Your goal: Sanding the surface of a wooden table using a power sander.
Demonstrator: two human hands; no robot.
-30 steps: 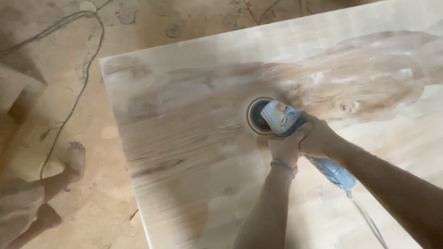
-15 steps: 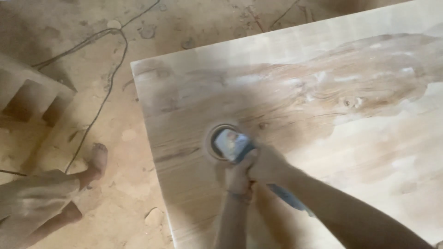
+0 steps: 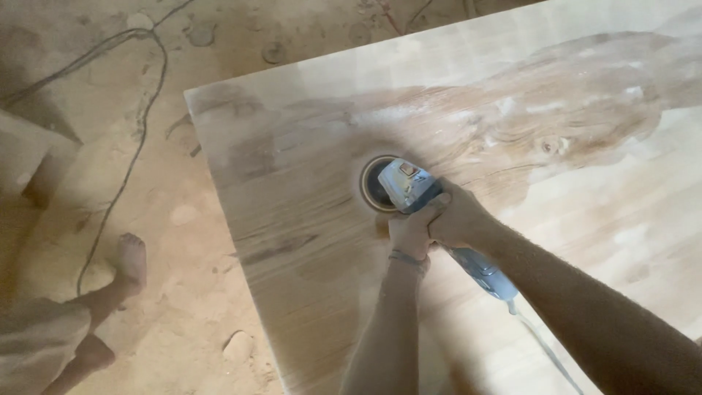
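Observation:
A light blue angle grinder (image 3: pixel 409 186) with a round sanding disc (image 3: pixel 371 184) lies flat against a large pale wooden board (image 3: pixel 556 132). My left hand (image 3: pixel 409 232) grips the tool's body from below, a thin band on its wrist. My right hand (image 3: pixel 457 219) wraps the handle just behind the head. The grey rear of the handle (image 3: pixel 486 274) pokes out under my right forearm, with its cord (image 3: pixel 541 347) trailing toward the lower right. The board shows a darker grain patch with a knot (image 3: pixel 547 146) across its upper middle.
The board's left edge (image 3: pixel 219 190) drops to a dusty floor. A dark cable (image 3: pixel 139 110) snakes over the floor at upper left. Another person's bare foot and leg (image 3: pixel 124 267) rest on the floor at lower left. Stones and debris are scattered about.
The view has swung, so the board edge shifts in frame. The grinder and both hands moved back toward the board's middle after sliding nearer its left edge.

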